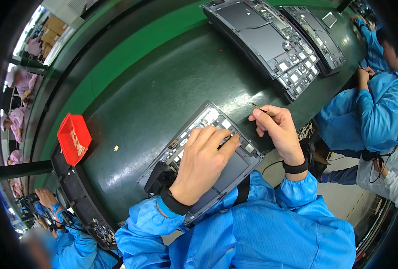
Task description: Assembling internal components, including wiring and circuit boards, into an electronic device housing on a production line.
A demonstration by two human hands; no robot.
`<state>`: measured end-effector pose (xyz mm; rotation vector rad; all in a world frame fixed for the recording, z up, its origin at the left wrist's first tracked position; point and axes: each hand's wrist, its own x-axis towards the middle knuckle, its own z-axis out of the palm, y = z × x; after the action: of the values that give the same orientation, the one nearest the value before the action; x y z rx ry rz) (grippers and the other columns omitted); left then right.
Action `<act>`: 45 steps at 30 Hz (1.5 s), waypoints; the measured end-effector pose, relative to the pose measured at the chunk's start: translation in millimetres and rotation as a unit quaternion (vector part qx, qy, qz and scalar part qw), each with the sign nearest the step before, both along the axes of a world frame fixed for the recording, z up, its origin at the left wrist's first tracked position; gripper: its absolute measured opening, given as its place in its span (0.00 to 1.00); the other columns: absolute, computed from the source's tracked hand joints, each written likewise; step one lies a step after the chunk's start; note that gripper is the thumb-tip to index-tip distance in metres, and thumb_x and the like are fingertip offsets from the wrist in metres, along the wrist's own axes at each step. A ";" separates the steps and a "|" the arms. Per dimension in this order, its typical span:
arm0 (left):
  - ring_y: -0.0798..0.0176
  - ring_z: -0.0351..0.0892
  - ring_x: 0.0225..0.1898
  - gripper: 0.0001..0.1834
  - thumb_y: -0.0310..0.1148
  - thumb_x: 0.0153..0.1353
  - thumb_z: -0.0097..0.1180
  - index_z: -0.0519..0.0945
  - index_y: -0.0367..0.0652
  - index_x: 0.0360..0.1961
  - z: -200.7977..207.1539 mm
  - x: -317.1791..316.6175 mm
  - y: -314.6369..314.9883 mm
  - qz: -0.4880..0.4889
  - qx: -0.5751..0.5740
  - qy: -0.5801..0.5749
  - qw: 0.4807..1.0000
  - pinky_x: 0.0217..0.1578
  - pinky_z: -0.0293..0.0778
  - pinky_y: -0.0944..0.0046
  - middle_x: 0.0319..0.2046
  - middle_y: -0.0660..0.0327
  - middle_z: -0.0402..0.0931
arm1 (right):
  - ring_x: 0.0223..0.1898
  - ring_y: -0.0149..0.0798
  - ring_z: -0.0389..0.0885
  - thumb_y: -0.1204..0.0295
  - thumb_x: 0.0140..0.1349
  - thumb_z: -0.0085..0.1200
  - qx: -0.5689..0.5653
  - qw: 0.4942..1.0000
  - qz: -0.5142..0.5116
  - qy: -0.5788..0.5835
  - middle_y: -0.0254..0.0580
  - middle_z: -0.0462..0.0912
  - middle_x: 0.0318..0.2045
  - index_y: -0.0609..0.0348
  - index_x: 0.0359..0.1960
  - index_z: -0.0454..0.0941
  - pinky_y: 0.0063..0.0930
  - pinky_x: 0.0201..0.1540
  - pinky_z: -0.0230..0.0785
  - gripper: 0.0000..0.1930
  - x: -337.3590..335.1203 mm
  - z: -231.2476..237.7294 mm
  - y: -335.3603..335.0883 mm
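Observation:
An opened laptop base (239, 167) with bare boards and a grey battery lies at a slant before me, close to the bench's front edge. My left hand (203, 157) rests palm down over its circuit board. Index finger and thumb of that hand come together at the board; anything between them is too small to make out. To the right of the laptop base, my right hand (275, 127) is raised, its fingers closed on a thin dark tool with a tan tip (258, 107). A black block-like object (159, 178) sits by my left wrist, partly hidden.
More opened laptop bases (257, 38) are stacked at the far right, beside another one (317, 40). A red bin (75, 140) with small pale pieces stands left, near a black tray (80, 193). Blue-sleeved co-workers are at right (365, 107) and lower left (80, 242).

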<state>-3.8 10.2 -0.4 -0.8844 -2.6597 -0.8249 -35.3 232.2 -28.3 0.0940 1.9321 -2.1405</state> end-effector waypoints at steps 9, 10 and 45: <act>0.55 0.81 0.43 0.09 0.29 0.56 0.69 0.89 0.42 0.40 3.3 -0.3 8.1 0.020 0.000 -0.022 1.000 0.44 0.75 0.56 0.40 0.60 0.83 | 0.25 0.21 0.71 0.68 0.73 0.58 0.001 1.000 0.000 0.005 0.30 0.81 0.24 0.67 0.38 0.85 0.19 0.29 0.66 0.12 -1.0 -0.9 2.5; 0.55 0.81 0.43 0.09 0.29 0.56 0.69 0.89 0.42 0.40 3.0 -0.9 8.0 0.019 0.000 -0.021 1.000 0.44 0.75 0.56 0.40 0.60 0.83 | 0.25 0.21 0.71 0.68 0.73 0.58 0.000 1.000 0.000 0.005 0.30 0.81 0.24 0.67 0.38 0.85 0.19 0.29 0.66 0.12 -0.7 -0.8 3.1; 0.47 0.56 0.77 0.56 0.54 0.47 0.73 0.66 0.29 0.71 19.2 56.4 -0.4 0.064 -0.134 -0.103 0.984 0.74 0.51 0.36 0.73 0.44 0.61 | 0.25 0.43 0.76 0.61 0.61 0.70 0.392 0.900 -0.002 0.192 0.46 0.77 0.22 0.66 0.34 0.85 0.37 0.29 0.67 0.17 22.7 8.4 -31.1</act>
<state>52.6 9.9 18.8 -0.7068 -3.0237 -0.5640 -12.6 201.1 -19.9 -0.1935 2.9090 -1.3052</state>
